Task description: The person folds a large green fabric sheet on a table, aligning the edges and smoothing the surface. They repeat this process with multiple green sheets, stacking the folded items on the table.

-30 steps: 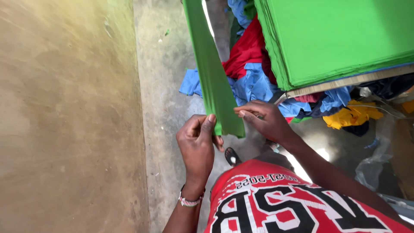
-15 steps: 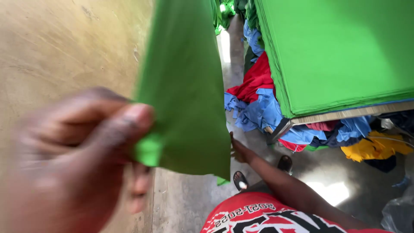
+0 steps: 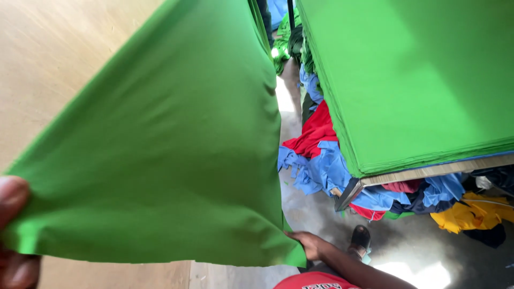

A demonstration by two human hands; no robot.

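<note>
Holding green cloth point(image 3: 176, 150) stretched wide: left hand point(image 3: 12, 235) pinching its near-left corner, right hand point(image 3: 306, 245) pinching the lower-right corner, beside the bench point(image 3: 428, 172) stacked with green sheets point(image 3: 423, 80).

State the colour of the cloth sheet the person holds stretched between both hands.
Bright green, plain with no pattern: the cloth sheet shows best in the head view.

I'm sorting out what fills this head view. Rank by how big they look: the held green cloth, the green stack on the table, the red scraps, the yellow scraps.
1. Held green cloth, though it is close to the camera
2. Green stack
3. Red scraps and yellow scraps: too alike to rank
</note>
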